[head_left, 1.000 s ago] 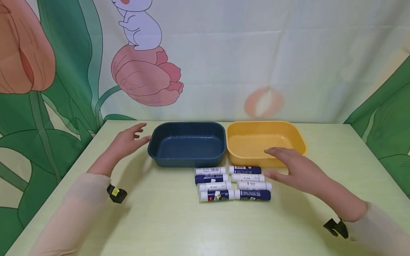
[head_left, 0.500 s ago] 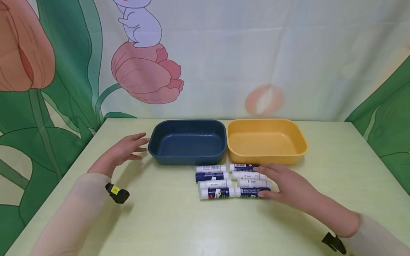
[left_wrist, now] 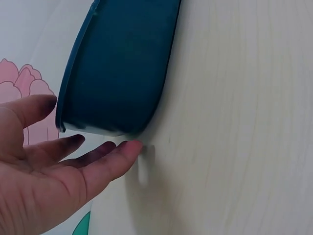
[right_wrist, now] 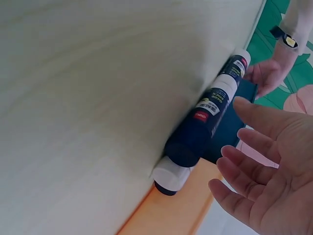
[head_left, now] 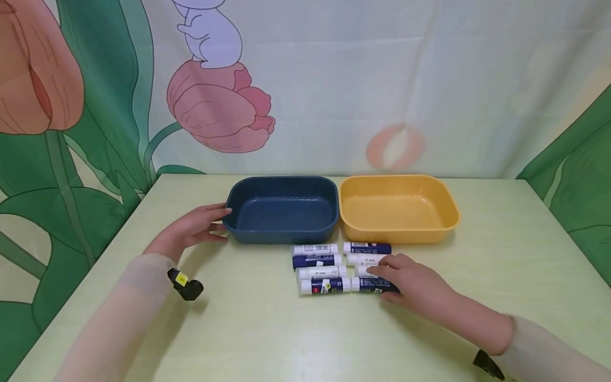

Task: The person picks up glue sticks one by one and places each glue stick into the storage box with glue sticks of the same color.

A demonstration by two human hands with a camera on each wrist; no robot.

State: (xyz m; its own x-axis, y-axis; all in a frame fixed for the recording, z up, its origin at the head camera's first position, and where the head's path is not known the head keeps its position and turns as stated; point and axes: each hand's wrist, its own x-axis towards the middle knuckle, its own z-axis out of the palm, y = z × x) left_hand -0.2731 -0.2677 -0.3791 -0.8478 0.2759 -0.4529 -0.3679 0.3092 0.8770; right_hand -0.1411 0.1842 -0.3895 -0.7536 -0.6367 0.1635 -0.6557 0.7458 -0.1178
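Observation:
Several glue sticks lie in two columns on the table, some dark blue, some white. My right hand (head_left: 420,284) is over the right ends of the right column, fingers loosely bent and thumb toward the near dark blue glue stick (head_left: 369,285). In the right wrist view, a gap shows between that hand and the dark blue glue stick (right_wrist: 203,122). Behind the sticks stands a dark blue bin (head_left: 281,236). My left hand (head_left: 193,228) is at its left end, fingertips close to the wall; contact cannot be told. Parts of the right-column sticks are hidden.
A yellow bin (head_left: 401,236) stands right of the blue one, side by side with it. A white glue stick (head_left: 322,272) lies in the left column. Behind the table (head_left: 238,339) hangs a printed curtain (head_left: 324,106) with flowers.
My right hand has come nearer and lower, from by the yellow bin to over the right-column glue sticks. The left hand has shifted slightly at the blue bin's end.

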